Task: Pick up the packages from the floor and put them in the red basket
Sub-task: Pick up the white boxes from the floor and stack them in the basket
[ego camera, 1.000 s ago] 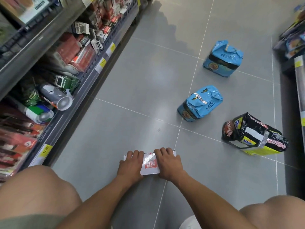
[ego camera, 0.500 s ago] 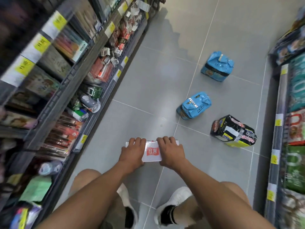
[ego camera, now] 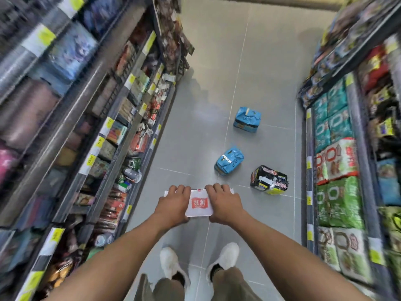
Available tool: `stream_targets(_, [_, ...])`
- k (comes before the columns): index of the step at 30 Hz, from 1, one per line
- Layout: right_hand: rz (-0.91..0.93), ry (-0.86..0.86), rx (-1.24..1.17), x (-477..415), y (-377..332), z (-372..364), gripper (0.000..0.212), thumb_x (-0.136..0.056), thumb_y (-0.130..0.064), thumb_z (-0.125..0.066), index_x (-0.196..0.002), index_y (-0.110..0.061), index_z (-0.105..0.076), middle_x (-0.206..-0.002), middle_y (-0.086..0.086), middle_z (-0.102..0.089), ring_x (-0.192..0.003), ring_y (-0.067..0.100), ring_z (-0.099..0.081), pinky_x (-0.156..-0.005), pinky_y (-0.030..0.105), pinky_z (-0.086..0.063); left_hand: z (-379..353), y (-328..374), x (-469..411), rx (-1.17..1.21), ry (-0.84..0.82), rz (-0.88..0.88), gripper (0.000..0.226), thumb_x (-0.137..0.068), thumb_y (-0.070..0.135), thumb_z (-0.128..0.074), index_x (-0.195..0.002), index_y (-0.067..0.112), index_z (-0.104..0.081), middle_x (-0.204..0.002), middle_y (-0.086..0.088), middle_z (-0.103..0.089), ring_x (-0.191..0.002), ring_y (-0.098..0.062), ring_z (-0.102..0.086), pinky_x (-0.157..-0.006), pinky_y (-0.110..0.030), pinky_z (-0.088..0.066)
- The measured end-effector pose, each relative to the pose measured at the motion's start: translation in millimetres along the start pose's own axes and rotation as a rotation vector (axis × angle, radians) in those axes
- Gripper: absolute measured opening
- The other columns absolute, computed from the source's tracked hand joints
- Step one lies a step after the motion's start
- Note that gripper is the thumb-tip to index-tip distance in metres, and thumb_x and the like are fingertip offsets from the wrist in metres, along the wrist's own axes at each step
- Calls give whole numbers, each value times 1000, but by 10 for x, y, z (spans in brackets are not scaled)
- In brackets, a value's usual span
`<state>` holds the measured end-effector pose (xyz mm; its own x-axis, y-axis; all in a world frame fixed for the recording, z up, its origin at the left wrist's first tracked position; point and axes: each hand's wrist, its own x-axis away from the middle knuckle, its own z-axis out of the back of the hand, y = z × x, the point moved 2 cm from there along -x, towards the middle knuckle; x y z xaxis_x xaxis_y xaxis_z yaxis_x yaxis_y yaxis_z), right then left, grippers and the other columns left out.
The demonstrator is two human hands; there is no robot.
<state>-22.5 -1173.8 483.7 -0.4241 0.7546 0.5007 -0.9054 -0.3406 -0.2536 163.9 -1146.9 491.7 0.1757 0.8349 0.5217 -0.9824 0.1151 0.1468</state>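
Both the left hand [ego camera: 173, 205] and right hand [ego camera: 225, 205] curl fingers [ego camera: 178, 189] round the white box [ego camera: 199, 204]. Keep it level, grip even.

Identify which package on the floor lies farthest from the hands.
The far blue package, highest in view; the near blue package and the black package lie much closer.

Bright, even light leaves a soft sheen on the grey floor [ego camera: 219, 68]. The shelves [ego camera: 71, 118] at both edges smear with blur and fisheye bending, while the centre is sharp.
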Motion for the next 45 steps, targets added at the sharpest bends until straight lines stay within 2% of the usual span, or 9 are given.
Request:
stream_targets(8, [-50, 121, 22, 856, 697, 785, 110, -68, -43, -87, -153, -20, -22, -142, 3, -43, -129, 27, -42, -85, 45, -53, 835, 900, 99, -87, 115, -191, 81, -73, 60, -74, -135, 26, -34, -131, 2, -47, -121, -23, -44, -79, -45, -56])
stream_targets(10, [-96, 162, 8, 1065, 967, 879, 103, -68, -44, -85, -150, -19, -27, -141, 3, -45, -128, 25, -43, -86, 45, -55, 1003, 1222, 27, -132, 144, -258, 81, -75, 61, -72, -137, 26, -33, -133, 3, -47, -122, -22, -44, -79, -44, -54])
stream_targets(13, [-182, 199, -56, 1333, 1301, 967, 91, -69, -43, -83, -143, -21, -34, -137, 1, -45, -127, 24, -43, -88, 47, -55, 1219, 1643, -108, -174, 160, -365, 83, -75, 62, -71, -139, 26, -33, -136, 3, -46, -122, -22, -44, -79, -44, -54])
stream_targets(20, [-398, 269, -131, 1907, 1939, 918, 97, -68, -47, -82, -146, -24, -30, -138, 1, -47, -125, 26, -46, -87, 44, -54, 1416, 2486, -412, -243, 105, -642, 91, -77, 63, -71, -148, 23, -30, -143, 2, -44, -127, -22, -43, -94, -42, -52])
stream_targets(26, [-697, 320, -302, 2504, 2246, 671, 102, -68, -48, -83, -151, -24, -28, -142, 0, -44, -130, 25, -43, -90, 44, -53, 1421, 3332, -779, -359, 25, -1001, 102, -71, 70, -71, -151, 19, -34, -146, 0, -48, -130, -25, -48, -94, -40, -52])
stream_targets(30, [-951, 342, -453, 2905, 2142, 394, 98, -71, -48, -82, -149, -22, -30, -140, 3, -44, -130, 27, -42, -90, 43, -52, 1300, 3917, -926, -470, -109, -1225, 108, -64, 78, -60, -152, 21, -34, -146, 1, -46, -132, -26, -46, -100, -44, -52])
stream_targets(35, [-1267, 386, -629, 3305, 1784, 11, 100, -71, -51, -80, -151, -24, -27, -143, 1, -41, -135, 26, -38, -93, 46, -49, 1031, 4495, -683, -650, -178, -1509, 103, -73, 69, -68, -155, 23, -25, -148, 4, -40, -136, -20, -37, -102, -42, -49])
stream_targets(40, [-1505, 432, -784, 3620, 1192, -456, 109, -70, -49, -81, -155, -23, -19, -152, 1, -35, -142, 26, -33, -100, 47, -50, 639, 4772, -150, -834, -279, -1717, 108, -75, 66, -72, -157, 20, -19, -152, 0, -34, -141, -22, -33, -110, -40, -42])
stream_targets(45, [-1720, 507, -904, 3952, 401, -998, 104, -71, -52, -81, -153, -25, -22, -145, 0, -41, -135, 24, -39, -93, 46, -51, 115, 4881, 650, -1003, -370, -1887, 110, -68, 76, -62, -155, 24, -20, -150, 0, -35, -139, -22, -32, -103, -45, -48])
